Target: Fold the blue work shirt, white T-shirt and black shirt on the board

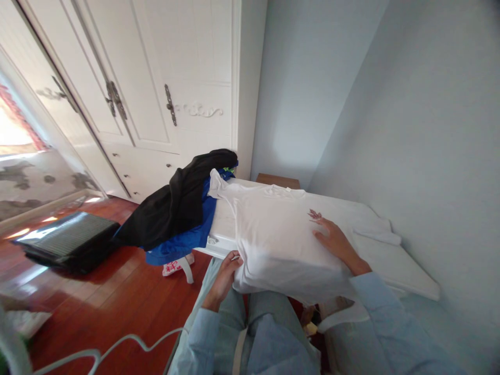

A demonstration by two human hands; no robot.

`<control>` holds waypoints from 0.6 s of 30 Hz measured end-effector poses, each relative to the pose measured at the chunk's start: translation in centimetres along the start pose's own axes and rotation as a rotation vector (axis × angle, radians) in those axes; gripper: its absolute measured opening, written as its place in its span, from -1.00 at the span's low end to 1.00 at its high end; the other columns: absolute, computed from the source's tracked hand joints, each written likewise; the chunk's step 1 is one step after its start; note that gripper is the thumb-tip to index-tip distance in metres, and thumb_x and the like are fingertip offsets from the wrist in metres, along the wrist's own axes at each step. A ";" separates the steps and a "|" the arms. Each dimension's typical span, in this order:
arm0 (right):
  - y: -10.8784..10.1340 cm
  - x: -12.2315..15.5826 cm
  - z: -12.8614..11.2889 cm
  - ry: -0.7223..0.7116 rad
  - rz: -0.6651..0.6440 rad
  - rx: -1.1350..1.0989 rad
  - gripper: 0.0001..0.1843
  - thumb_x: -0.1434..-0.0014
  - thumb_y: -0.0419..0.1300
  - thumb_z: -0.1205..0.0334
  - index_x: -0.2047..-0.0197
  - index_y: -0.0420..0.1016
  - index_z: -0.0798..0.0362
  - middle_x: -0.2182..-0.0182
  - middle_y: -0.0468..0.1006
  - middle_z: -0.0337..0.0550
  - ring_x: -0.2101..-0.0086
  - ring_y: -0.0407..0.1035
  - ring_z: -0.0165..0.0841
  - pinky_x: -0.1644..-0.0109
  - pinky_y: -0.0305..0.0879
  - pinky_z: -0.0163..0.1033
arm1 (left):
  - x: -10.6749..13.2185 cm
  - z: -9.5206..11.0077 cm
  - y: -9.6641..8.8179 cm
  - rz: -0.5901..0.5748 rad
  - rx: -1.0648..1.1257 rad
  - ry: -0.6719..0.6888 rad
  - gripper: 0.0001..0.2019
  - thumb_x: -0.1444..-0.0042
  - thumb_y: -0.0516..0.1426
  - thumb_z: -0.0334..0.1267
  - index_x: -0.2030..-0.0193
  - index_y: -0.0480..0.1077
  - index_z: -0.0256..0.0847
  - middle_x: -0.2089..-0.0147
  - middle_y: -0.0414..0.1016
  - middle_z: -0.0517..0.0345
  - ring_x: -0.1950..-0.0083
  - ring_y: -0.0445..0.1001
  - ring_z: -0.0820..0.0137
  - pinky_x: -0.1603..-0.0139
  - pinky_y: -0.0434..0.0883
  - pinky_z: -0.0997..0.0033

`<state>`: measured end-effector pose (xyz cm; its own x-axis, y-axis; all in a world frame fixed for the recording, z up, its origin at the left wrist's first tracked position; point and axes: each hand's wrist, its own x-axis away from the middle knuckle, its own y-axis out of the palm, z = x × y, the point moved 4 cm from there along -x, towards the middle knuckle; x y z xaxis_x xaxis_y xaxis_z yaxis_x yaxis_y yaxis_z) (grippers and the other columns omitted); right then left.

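Note:
A white T-shirt (pixel 273 224) lies spread over a long white board (pixel 222 221), its lower part hanging down over the near edge toward my lap. Its neckline is at the far edge, and one sleeve points to the far left. At the shirt's near left edge, my left hand (pixel 225 276) has its fingers closed on the fabric. My right hand (pixel 336 242) rests on the shirt's right part with fingers stretched out, beside a small reddish leaf-shaped print (pixel 314 214). Its far right sleeve area is hard to make out against the board.
Black clothing (pixel 175 203) and blue clothing (pixel 187 237) drape over the board's left end. A white wardrobe (pixel 199 62) stands behind. On the wooden floor (pixel 128 307) sits a black case (pixel 70 239). A white hose (pixel 128 338) curves at lower left. A wall rises at right.

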<state>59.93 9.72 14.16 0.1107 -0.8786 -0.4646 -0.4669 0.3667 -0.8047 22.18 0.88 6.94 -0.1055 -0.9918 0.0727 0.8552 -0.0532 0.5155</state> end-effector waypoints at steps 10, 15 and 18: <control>0.5 1.0 0.6 0.070 -0.059 0.017 -0.56 -0.20 0.07 -0.04 0.02 0.55 0.04 -0.09 0.54 0.10 -0.14 0.38 -0.04 -0.30 0.21 0.13 | 0.8 1.0 0.0 0.003 0.068 -0.066 -0.62 0.21 0.41 -0.26 0.18 0.57 -0.26 0.27 0.65 0.09 0.33 0.55 0.33 0.20 0.40 0.39; 0.5 0.7 0.7 0.058 -0.046 -0.001 -0.57 -0.19 0.09 -0.04 0.04 0.55 0.05 -0.07 0.56 0.07 -0.13 0.39 -0.06 -0.29 0.22 0.12 | 0.7 1.2 0.2 0.062 0.175 -0.075 -0.60 0.24 0.37 -0.25 0.17 0.55 -0.23 0.30 0.64 0.12 0.22 0.59 0.23 0.14 0.44 0.32; 0.7 0.8 0.8 0.044 -0.026 0.002 -0.57 -0.20 0.08 -0.04 0.05 0.55 0.05 -0.05 0.57 0.08 -0.11 0.40 -0.05 -0.28 0.22 0.14 | 0.2 1.3 0.2 0.104 0.295 -0.094 -0.69 0.18 0.33 -0.14 0.27 0.52 -0.24 0.33 0.63 0.08 0.14 0.59 0.13 0.08 0.46 0.22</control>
<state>60.38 9.51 12.96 0.0838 -0.9003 -0.4272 -0.4626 0.3446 -0.8169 21.67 0.88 8.22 -0.0839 -0.9743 0.2091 0.6816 0.0970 0.7253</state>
